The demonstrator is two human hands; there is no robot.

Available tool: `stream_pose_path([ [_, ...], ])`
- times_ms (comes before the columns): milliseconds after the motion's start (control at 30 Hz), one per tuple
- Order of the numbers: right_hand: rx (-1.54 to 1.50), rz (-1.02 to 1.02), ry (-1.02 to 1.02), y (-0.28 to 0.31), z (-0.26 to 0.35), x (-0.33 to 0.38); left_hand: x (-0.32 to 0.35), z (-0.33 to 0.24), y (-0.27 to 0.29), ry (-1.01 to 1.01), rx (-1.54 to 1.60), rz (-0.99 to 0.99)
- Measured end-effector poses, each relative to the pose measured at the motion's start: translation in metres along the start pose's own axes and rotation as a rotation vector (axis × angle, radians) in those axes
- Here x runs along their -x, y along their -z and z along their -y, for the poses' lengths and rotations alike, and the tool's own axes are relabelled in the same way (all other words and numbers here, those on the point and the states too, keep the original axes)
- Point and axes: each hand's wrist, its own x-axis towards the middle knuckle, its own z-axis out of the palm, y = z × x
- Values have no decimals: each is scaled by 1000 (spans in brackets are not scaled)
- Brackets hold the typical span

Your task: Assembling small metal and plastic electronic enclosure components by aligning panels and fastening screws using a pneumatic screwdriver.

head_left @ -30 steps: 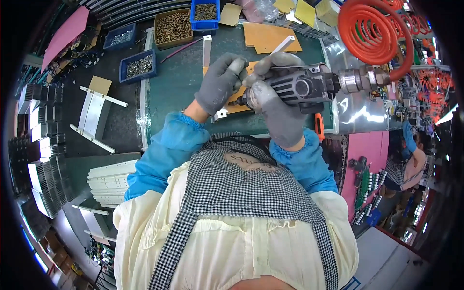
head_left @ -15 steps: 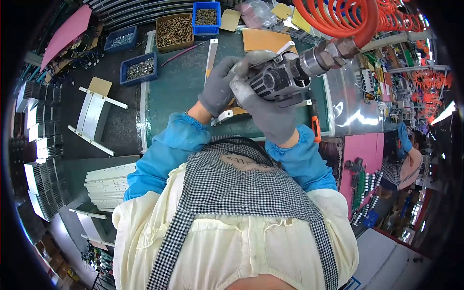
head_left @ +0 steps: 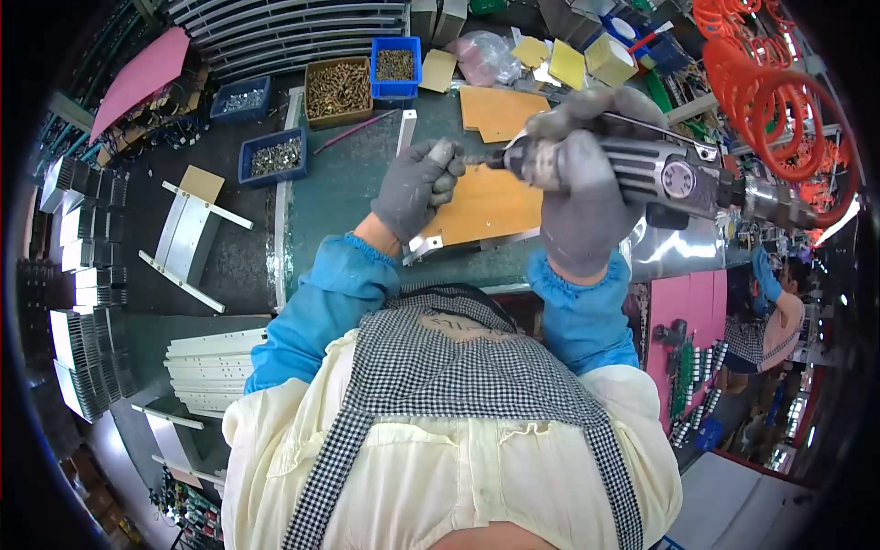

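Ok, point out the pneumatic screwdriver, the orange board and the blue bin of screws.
pneumatic screwdriver [head_left: 674,174], head view, ribbed grey body.
orange board [head_left: 486,206], head view, bare middle of its face.
blue bin of screws [head_left: 396,89], head view, near rim.

Things you cannot see well

The tip of the power screwdriver [head_left: 660,170] is hidden between the left hand [head_left: 417,188] and the right hand [head_left: 577,197], so you cannot tell what it touches. The right hand covers most of the tool's grip. The orange board [head_left: 486,206] is partly hidden under both hands. The small parts in the blue bins [head_left: 275,156] are too tiny to tell apart. The coiled orange hose [head_left: 779,101] runs off the top edge. The far person [head_left: 779,312] is blurry.
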Motion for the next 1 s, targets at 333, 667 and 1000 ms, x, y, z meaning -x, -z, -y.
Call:
stream_pose_path([
  [333,43,-329,90,20,-38,4,1,-5,-8,66,-88,-49],
  [667,46,-414,62,21,-28,4,0,2,-14,52,-376,-142],
  [1000,295,-353,-286,31,-11,41,-6,2,-7,103,-253,-49],
])
